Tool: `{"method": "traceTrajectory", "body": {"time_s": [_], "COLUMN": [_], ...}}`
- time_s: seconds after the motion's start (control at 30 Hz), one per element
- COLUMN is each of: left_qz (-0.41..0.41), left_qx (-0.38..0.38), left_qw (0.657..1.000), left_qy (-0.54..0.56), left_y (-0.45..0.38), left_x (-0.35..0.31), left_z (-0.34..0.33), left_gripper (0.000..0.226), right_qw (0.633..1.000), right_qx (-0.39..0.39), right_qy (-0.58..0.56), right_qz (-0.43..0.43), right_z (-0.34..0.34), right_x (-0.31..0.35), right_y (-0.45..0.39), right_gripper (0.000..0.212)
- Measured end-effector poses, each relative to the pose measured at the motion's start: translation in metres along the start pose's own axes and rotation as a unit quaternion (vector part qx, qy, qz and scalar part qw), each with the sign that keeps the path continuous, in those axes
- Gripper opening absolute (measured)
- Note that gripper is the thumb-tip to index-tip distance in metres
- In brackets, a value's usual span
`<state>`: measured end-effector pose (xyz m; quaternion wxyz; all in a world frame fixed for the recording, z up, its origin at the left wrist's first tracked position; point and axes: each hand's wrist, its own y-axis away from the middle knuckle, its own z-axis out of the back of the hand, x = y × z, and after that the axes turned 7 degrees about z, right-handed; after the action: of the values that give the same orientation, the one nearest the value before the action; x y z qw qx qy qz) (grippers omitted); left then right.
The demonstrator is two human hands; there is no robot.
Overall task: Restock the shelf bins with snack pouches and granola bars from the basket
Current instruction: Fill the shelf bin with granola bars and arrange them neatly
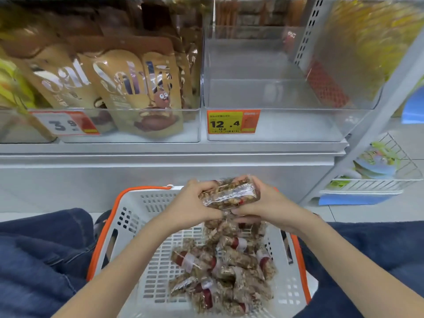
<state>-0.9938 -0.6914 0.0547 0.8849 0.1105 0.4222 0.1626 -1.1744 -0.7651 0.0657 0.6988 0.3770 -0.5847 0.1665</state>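
both hands, left hand (195, 203) and right hand (263, 203), grip a bundle of granola bars (229, 193) between curled fingers, above the basket (137, 226); more bars (224, 271) lie below the fingers

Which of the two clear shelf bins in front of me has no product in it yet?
The right-hand bin, with the orange-yellow 12.4 price tag. It shows only bare plastic inside, while the left bin is packed with brown snack pouches.

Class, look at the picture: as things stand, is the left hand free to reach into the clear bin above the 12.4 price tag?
Probably not yet: the left hand and right hand both grip a bundle of granola bars. The clear bin itself looks open-topped and unblocked.
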Motion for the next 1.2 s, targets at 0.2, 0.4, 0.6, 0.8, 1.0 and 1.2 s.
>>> {"method": "traceTrajectory", "body": {"time_s": [0.2, 0.4, 0.6, 0.8, 1.0, 1.2], "left_qz": [-0.213, -0.255, -0.109, -0.024, 0.051, 0.058], "left_qx": [-0.082, -0.101, -0.043, -0.016, 0.003, -0.030], "left_qw": [0.972, 0.955, 0.980, 0.924, 0.781, 0.753], "left_qy": [-0.055, -0.117, -0.161, -0.382, -0.622, -0.655], "left_y": [0.007, -0.057, -0.141, -0.223, -0.262, -0.275], "left_x": [-0.096, -0.173, -0.188, -0.183, -0.152, -0.148], "left_z": [0.067, 0.107, 0.109, 0.102, 0.101, 0.105], "left_gripper": [0.051, 0.033, 0.025, 0.074, 0.093, 0.086], "right_qw": [0.971, 0.961, 0.945, 0.952, 0.959, 0.850], "right_qx": [-0.073, -0.065, -0.249, -0.258, -0.011, 0.108], "right_qy": [0.063, -0.134, -0.113, -0.152, 0.283, 0.515], "right_qz": [0.219, 0.233, 0.181, 0.069, 0.004, 0.021], "right_z": [0.033, 0.083, 0.132, 0.181, 0.194, 0.168], "right_x": [0.097, 0.148, 0.170, 0.144, 0.145, 0.132], "right_y": [0.053, 0.022, -0.025, -0.103, -0.141, -0.176], "right_gripper": [0.051, 0.063, 0.009, 0.014, 0.024, 0.049]}}
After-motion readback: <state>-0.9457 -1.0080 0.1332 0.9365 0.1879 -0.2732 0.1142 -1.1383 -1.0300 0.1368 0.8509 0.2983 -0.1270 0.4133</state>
